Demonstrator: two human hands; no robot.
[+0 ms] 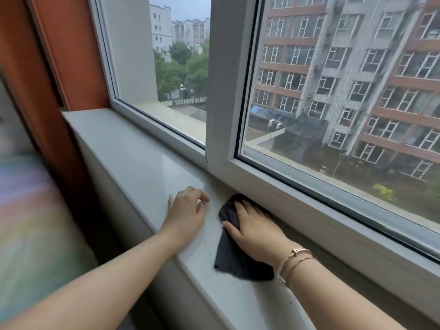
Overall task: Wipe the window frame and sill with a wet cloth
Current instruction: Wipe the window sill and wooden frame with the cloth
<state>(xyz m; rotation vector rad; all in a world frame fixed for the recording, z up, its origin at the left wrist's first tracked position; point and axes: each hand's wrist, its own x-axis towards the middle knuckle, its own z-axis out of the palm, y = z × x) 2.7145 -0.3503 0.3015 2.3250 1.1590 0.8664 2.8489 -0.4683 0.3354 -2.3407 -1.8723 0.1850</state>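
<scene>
Lower centre, the right hand (256,231) presses a dark cloth (232,256) flat on the sill (142,160), grip wide; left hand (187,214) rests alongside, fingers relaxed.

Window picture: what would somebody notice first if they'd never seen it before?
Probably the dark cloth low in the middle, pressed flat onto the pale sill by the right hand, right beside the white window frame. The left hand rests on the sill just left of it. Behind the glass, a big apartment building fills the right side.
</scene>
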